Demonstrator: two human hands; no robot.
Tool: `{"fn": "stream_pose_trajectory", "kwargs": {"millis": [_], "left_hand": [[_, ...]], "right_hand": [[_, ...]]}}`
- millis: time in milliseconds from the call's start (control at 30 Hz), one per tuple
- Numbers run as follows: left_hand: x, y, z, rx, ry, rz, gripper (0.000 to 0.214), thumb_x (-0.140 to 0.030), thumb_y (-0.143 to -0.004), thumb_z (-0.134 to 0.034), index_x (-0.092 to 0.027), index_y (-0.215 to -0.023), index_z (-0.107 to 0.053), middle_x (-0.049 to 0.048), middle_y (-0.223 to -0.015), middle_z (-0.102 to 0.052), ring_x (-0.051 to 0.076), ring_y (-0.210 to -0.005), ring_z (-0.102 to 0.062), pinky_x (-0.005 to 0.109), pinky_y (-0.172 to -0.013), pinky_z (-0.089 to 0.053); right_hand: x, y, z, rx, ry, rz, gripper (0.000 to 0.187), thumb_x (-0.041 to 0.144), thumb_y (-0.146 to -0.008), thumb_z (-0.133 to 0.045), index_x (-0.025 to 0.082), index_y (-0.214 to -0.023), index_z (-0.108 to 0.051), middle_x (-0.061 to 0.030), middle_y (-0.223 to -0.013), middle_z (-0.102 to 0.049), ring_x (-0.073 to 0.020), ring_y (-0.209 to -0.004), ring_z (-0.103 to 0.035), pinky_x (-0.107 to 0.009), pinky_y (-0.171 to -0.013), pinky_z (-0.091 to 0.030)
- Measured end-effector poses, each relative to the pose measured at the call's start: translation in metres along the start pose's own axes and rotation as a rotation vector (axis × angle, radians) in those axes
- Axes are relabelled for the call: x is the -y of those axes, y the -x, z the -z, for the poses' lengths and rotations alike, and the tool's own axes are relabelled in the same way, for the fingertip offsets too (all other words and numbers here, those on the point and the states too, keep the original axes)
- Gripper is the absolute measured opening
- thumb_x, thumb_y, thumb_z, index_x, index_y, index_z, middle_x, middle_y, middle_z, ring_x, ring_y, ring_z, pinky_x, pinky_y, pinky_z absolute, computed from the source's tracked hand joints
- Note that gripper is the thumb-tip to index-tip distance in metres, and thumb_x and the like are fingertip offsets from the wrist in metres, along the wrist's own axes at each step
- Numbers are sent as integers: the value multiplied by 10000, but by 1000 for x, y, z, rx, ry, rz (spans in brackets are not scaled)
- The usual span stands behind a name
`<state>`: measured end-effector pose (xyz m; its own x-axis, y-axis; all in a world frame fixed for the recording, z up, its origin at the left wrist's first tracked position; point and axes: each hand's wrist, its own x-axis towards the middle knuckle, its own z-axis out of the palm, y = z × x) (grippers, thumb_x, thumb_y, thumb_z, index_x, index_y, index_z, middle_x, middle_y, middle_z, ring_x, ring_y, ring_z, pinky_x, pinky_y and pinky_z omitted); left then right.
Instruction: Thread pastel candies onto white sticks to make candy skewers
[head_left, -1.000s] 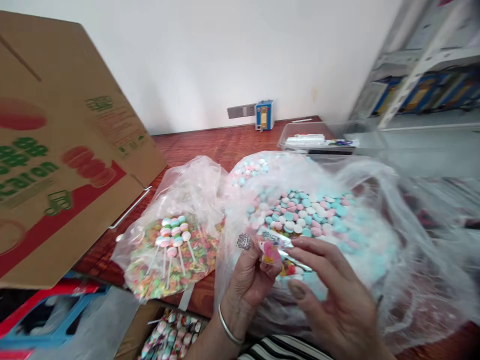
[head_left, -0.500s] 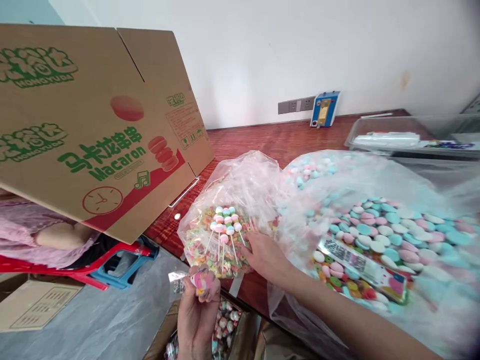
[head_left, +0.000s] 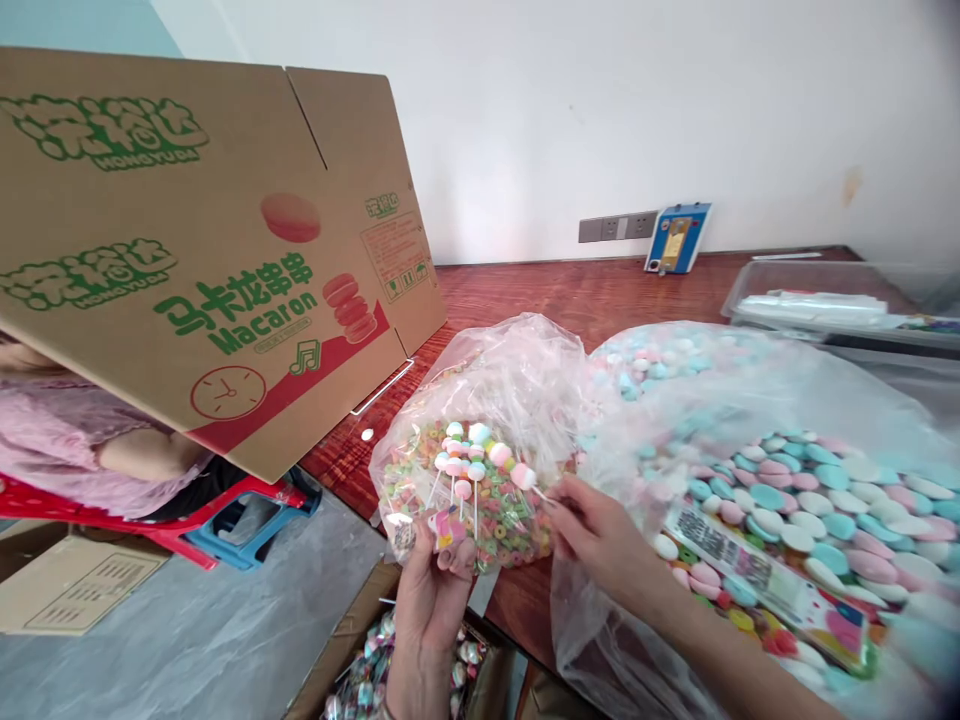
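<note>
My right hand (head_left: 604,530) pinches the white stick of a candy skewer (head_left: 500,454), threaded with pink, white, blue and green pieces. It is raised at a slant over a clear plastic bag (head_left: 517,350) of small coloured ring candies (head_left: 517,525). Several more candy skewers (head_left: 454,465) lie on that bag, sticks toward me. My left hand (head_left: 431,605), below them, is closed on a small clear printed wrapper (head_left: 448,527) with pink and yellow artwork. Whether anything is inside the wrapper, I cannot tell.
A large cardboard box (head_left: 225,250) leans at left. At right lies a big bag of pastel candies (head_left: 810,500) with a printed packet (head_left: 772,590) on it. An open carton (head_left: 352,625) of wrapped candies stands below the table edge. Behind the box, a person (head_left: 105,440) sits.
My right hand has taken a candy skewer from the pile and drawn it to the right. My left hand has moved up and right with the wrapper. The view has shifted slightly.
</note>
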<state>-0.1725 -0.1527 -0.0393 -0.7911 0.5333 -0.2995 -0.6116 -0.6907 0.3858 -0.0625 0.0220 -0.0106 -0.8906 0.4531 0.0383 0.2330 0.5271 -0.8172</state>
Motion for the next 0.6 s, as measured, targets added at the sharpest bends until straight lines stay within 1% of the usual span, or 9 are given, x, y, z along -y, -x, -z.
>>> {"fn": "stream_pose_trajectory", "kwargs": {"millis": [67,133,167,233,300,400,533,600], "left_hand": [[7,-4,-9,-1,12,30,291,-226,-738,-812,-159,-746,-529,-73,-591,-380,30,-480,-380,153,-465,-358],[16,-7,-17,-2,8,65,293,-222,-733,-814,-153,-754,-530,-72,-583,-392,32,-476,-382,157,-459,-356],[20,-8,-20,-2,5,72,296,-214,-722,-822,-151,-769,-537,-74,-579,-400,33,-472,-382,157,-455,-350],[31,-9,-25,7,-14,86,308,-207,-703,-836,-153,-781,-543,-79,-568,-407,32,-461,-377,159,-453,-344],[42,-9,-29,14,-55,119,334,-237,-698,-843,-158,-730,-521,-80,-548,-404,34,-455,-372,165,-461,-348],[56,-7,-37,17,-128,181,403,-303,-684,-853,-163,-647,-477,-82,-507,-384,43,-449,-369,183,-474,-366],[69,-1,-48,13,-161,175,370,-262,-637,-880,-143,-650,-530,-83,-506,-408,33,-442,-386,167,-463,-369],[72,1,-53,65,-184,169,368,-266,-612,-893,-138,-656,-550,-83,-507,-415,29,-444,-393,154,-455,-364]], "right_hand": [[-5,28,26,-26,-99,51,260,322,-980,-407,231,-754,-498,48,-564,-566,-139,-535,-544,-245,-537,-434],[-13,54,50,-4,-119,79,308,379,-986,-426,233,-731,-519,25,-606,-589,-145,-566,-563,-252,-552,-456],[-16,66,59,-14,-123,109,328,396,-983,-434,236,-710,-522,24,-583,-578,-144,-539,-555,-250,-529,-453],[-24,88,72,3,-126,123,295,401,-973,-460,242,-750,-569,15,-586,-592,-150,-533,-570,-248,-516,-467],[-29,104,78,3,-129,125,285,395,-967,-475,247,-754,-593,6,-589,-609,-155,-535,-584,-242,-503,-471],[-33,120,80,-31,-141,124,321,391,-966,-480,246,-702,-590,-5,-597,-630,-153,-536,-590,-229,-482,-461],[-38,132,82,-49,-188,68,305,412,-964,-484,244,-742,-607,9,-553,-615,-148,-503,-579,-223,-484,-476],[-40,137,83,-48,-218,46,308,435,-957,-488,241,-757,-621,9,-549,-613,-146,-490,-574,-221,-478,-483]]}}
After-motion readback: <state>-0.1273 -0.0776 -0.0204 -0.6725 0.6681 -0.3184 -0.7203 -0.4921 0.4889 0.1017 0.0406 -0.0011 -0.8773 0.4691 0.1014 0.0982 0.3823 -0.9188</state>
